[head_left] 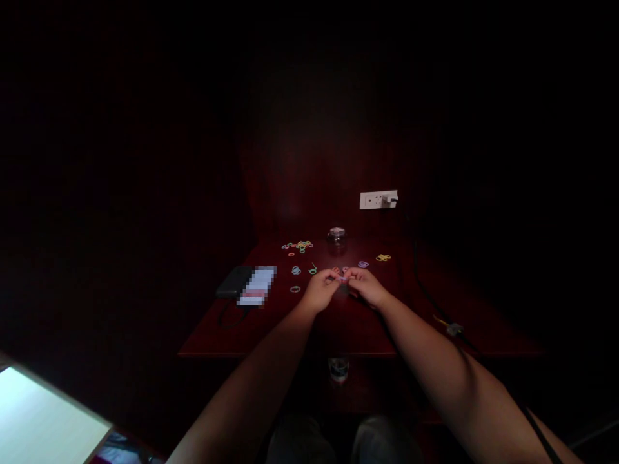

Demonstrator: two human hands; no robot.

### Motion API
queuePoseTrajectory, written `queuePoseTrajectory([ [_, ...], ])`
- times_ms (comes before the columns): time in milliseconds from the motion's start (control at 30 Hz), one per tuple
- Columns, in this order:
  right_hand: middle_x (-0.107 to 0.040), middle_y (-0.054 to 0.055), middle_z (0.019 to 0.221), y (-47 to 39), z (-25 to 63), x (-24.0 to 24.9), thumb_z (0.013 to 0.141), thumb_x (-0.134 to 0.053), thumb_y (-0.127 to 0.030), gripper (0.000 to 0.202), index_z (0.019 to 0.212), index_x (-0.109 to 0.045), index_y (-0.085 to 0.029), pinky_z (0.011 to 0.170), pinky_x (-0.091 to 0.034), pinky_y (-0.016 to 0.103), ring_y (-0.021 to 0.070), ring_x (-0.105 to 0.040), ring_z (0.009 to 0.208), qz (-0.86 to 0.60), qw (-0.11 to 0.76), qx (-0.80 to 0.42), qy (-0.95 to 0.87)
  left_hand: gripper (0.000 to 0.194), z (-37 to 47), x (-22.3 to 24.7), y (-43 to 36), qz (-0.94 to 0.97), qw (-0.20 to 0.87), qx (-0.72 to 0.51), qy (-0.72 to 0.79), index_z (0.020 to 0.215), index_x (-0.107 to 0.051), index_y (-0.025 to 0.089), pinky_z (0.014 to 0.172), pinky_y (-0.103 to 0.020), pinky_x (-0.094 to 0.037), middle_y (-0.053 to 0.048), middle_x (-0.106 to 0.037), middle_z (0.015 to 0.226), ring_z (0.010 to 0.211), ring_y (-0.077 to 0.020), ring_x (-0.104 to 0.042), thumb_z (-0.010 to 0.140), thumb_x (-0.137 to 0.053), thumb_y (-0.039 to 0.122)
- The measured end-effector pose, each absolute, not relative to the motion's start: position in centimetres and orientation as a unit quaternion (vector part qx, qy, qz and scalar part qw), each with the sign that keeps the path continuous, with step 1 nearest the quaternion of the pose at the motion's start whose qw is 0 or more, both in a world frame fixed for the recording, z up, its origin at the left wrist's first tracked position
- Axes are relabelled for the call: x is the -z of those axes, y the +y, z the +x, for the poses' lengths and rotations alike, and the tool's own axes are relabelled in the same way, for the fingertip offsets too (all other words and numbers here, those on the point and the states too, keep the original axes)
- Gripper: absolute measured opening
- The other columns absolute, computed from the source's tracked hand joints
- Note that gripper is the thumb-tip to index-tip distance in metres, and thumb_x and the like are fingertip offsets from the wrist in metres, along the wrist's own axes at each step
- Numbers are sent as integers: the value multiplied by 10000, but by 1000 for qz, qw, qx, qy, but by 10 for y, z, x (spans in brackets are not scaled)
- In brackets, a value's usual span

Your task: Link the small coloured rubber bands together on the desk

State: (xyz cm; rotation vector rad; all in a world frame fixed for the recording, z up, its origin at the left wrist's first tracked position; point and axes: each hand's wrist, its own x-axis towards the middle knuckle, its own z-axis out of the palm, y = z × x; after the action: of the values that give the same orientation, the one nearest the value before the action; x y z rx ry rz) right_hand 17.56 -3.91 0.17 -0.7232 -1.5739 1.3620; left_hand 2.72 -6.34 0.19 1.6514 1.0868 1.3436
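Above the dark red table (271, 338), my left hand (321, 290) and my right hand (367, 287) meet with fingertips pinched. Between them runs a small pale lilac hair tie (343, 278), which both hands grip. Just behind the fingers lie red hair ties (335, 270) and a pink one (345, 269), partly covered. Left of my left hand are blue hair ties (296, 270), green ones (313, 270) and a single greyish ring (294, 289). Purple hair ties (363, 264) and yellow ones (383, 258) sit beyond my right hand.
A mixed pile of hair ties (302, 245) and a round clear jar (337, 236) stand at the back. To the left lie a lit phone (258, 287) and a dark box (232, 282). A cable with a plug (454, 329) crosses the right side, below a wall socket (372, 200).
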Motion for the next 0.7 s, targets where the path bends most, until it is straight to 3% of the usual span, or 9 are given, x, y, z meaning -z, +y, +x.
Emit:
queuePoseTrajectory([
  [333, -471, -51, 436, -40, 176, -2, 631, -653, -387, 250, 653, -553, -160, 414, -307, 204, 78, -422, 402, -364, 474, -477, -645, 176, 26, 5, -57, 611, 384, -554, 416, 794, -625, 97, 599, -225, -480, -56, -644, 684, 599, -107, -594, 719, -650, 254],
  [700, -485, -38, 461, -38, 180, 0, 631, -636, -459, 310, 664, -551, -163, 422, -288, 218, 91, -409, 413, -393, 454, -430, -674, 131, 29, 15, -54, 653, 305, -522, 457, 809, -605, 104, 585, -201, -456, -53, -634, 711, 608, -90, -571, 748, -619, 219],
])
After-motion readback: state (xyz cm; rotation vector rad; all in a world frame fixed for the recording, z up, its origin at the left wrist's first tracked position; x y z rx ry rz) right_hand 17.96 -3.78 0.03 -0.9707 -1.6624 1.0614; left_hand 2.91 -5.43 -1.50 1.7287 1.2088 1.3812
